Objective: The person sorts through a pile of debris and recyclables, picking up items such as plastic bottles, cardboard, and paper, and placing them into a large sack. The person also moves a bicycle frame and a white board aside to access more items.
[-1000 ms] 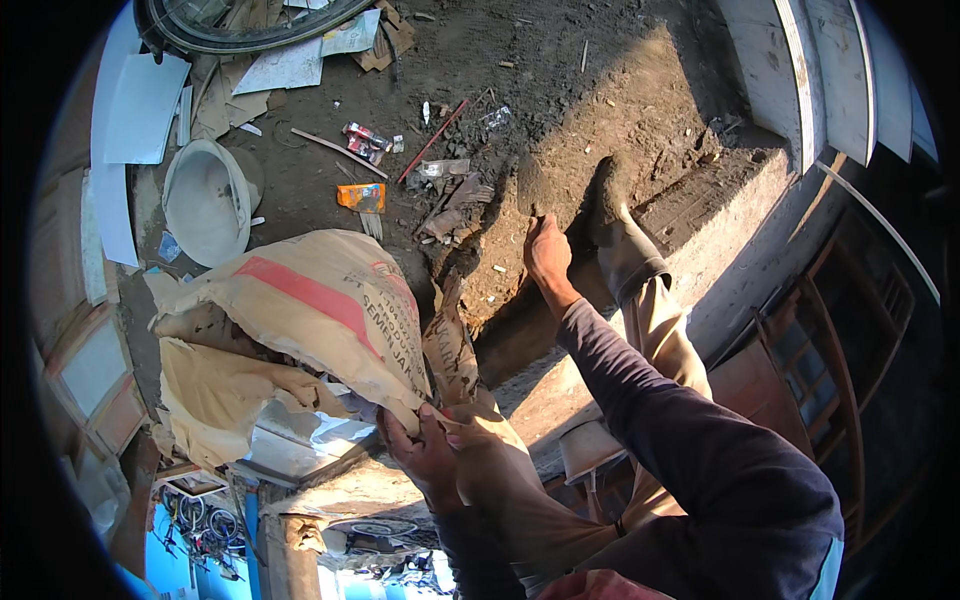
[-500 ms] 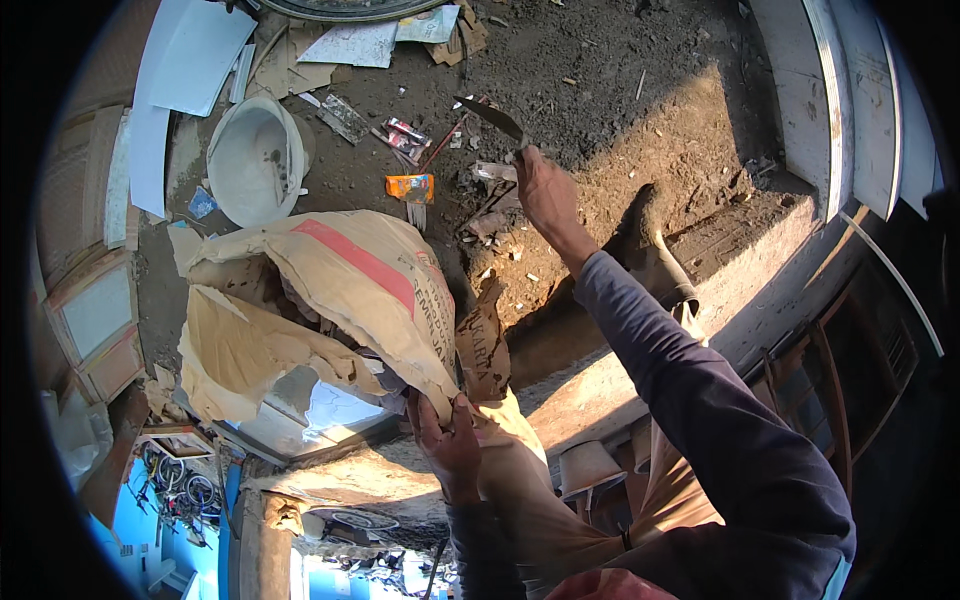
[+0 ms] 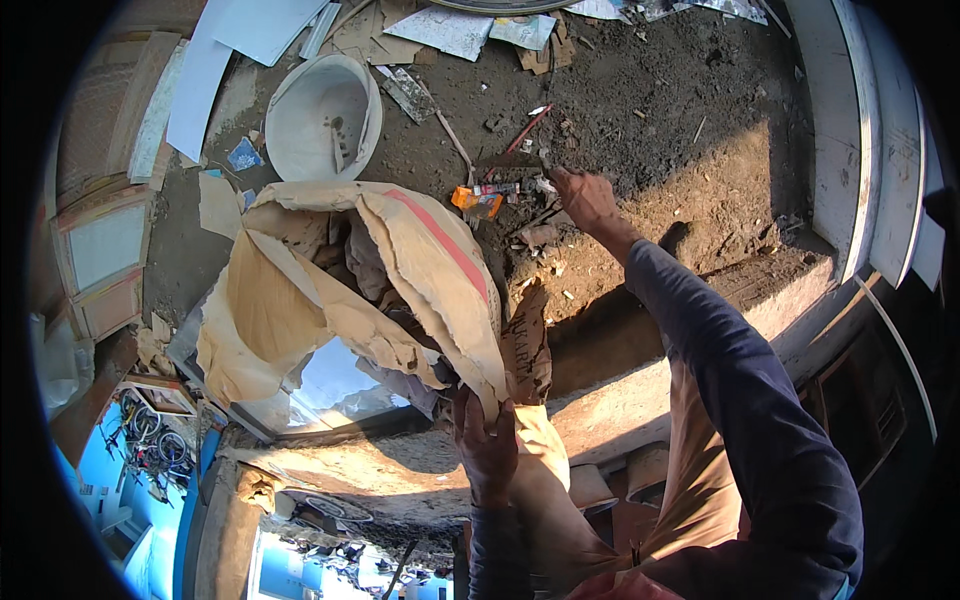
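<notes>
Right hand [image 3: 588,202], moved left, grips a thin metal trowel [image 3: 543,160]. Left hand [image 3: 486,448] pinches a torn brown-paper sack [image 3: 440,288], seemingly steadying it.

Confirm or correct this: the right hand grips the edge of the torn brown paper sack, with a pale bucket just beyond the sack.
Only the side is wrong: the head view shows the left hand gripping the edge of the torn brown paper sack, with a pale bucket just beyond it.
</notes>
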The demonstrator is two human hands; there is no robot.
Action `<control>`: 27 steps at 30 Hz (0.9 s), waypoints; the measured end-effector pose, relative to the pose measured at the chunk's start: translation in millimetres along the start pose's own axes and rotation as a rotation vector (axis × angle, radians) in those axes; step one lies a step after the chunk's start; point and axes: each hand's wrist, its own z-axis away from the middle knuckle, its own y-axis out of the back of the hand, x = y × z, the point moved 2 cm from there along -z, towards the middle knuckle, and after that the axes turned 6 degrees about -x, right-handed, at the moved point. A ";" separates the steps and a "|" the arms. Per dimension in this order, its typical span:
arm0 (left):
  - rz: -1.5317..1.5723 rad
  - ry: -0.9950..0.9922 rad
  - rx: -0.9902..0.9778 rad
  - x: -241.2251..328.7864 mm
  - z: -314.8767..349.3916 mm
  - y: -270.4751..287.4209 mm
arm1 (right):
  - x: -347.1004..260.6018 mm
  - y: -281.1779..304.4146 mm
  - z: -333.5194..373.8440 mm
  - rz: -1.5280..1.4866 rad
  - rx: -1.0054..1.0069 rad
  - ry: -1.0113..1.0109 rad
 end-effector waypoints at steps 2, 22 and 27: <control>0.057 0.008 0.010 -0.3 -0.8 -0.1 | -16.0 15.0 -26.5 -0.038 0.175 0.035; -0.011 -0.040 0.054 -5.1 0.3 0.4 | 47.5 -22.5 45.9 -0.205 -0.156 -0.050; -0.003 0.017 0.027 -5.9 2.9 -5.8 | 50.7 -8.2 17.5 -0.452 0.005 -0.132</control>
